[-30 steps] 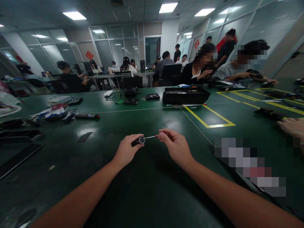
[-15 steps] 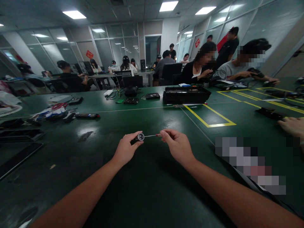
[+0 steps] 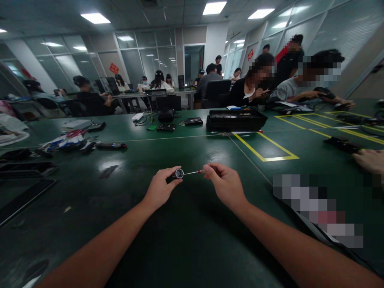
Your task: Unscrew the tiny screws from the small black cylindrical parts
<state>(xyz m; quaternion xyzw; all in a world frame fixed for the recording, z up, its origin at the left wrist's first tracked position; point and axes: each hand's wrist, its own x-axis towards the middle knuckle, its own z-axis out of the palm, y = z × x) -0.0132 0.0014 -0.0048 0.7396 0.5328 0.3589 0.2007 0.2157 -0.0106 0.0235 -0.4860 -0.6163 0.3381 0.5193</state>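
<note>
Between the thumb and fingers of my left hand (image 3: 160, 187) is a small dark cylinder (image 3: 179, 173) with a silvery ring-shaped end turned toward me; its exact kind does not show. My right hand (image 3: 225, 182) is closed round the handle of a thin screwdriver (image 3: 193, 173), which has a red collar and a narrow metal shaft. The shaft points left, and its tip lies at the cylinder's ringed end. I cannot tell whether the tip is inside or only against the rim. Both hands are held above the green table.
A long black housing (image 3: 237, 120) stands at the back beside a yellow taped rectangle (image 3: 280, 159). Circuit boards (image 3: 166, 127) lie behind. On the left are a dark pen-shaped tool (image 3: 111, 146), cables (image 3: 70, 140) and a black frame (image 3: 27, 200). Another person's hand (image 3: 370, 160) reaches in at right.
The ringed end of the cylinder has turned slightly, and the view has shifted a little. Both hands keep their grips, with the screwdriver still at the cylinder.
</note>
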